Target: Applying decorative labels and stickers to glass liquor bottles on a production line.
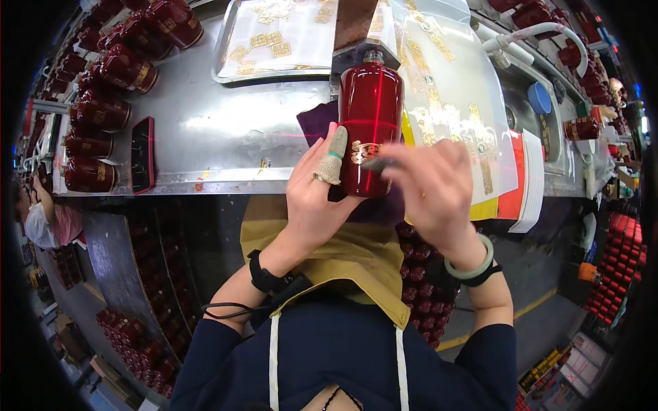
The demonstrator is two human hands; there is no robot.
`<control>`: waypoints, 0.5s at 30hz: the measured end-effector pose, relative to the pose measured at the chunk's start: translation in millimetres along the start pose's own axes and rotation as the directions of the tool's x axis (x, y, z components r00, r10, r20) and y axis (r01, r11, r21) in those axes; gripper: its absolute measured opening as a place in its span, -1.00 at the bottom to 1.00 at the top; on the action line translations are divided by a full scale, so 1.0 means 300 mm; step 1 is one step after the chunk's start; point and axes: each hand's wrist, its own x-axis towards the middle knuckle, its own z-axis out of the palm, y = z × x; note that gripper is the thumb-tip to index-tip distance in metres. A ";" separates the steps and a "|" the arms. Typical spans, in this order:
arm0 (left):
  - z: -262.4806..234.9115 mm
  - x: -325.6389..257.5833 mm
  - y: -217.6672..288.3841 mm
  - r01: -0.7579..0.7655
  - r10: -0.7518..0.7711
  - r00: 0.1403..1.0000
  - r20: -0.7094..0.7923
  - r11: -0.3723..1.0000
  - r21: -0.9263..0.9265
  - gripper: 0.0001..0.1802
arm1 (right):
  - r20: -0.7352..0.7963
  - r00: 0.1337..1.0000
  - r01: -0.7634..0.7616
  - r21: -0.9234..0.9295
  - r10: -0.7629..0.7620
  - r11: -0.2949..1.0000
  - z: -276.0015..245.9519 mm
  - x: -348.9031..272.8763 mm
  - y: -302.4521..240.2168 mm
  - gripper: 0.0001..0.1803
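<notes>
A glossy dark red bottle (371, 103) lies on its side at the table's front edge, its neck pointing away from me. Red light lines cross it, and a gold ornament (363, 151) sits on its lower part. My left hand (312, 195) grips the bottle along its left side and base. One of its fingers wears a pale cloth cover (332, 163) with a green band. Over the bottle's right side is my right hand (435, 188), blurred by motion, its fingers curled. A dark grey piece (380, 164) shows at its fingertips against the ornament; its kind is too smeared to tell.
At the left stand several red bottles (96, 175) beside a dark red-edged box (142, 155). A metal tray (274, 74) with gold ornaments is behind. Translucent sheets (500, 157) with gold pieces lie right, near a sink (563, 147) with a blue bowl (539, 98).
</notes>
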 end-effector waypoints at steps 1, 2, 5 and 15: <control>-0.006 0.001 -0.005 -0.022 0.022 1.000 0.014 1.000 0.020 0.00 | -0.074 0.995 -0.061 -0.023 0.059 0.998 0.009 0.018 0.042 -0.68; -0.007 0.002 -0.001 -0.020 0.020 1.000 0.013 1.000 0.022 0.00 | -0.166 0.983 -0.101 -0.100 0.083 0.990 0.001 0.033 0.065 -0.71; -0.021 0.021 0.012 -0.045 0.041 0.998 0.052 0.996 0.076 -0.06 | -0.268 0.963 -0.093 -0.196 0.038 0.976 -0.028 0.065 0.088 -0.74; -0.018 0.044 0.055 -0.234 0.184 0.971 0.155 0.873 0.429 -0.32 | -0.316 0.924 -0.221 0.017 0.214 0.975 -0.026 0.012 0.080 -0.75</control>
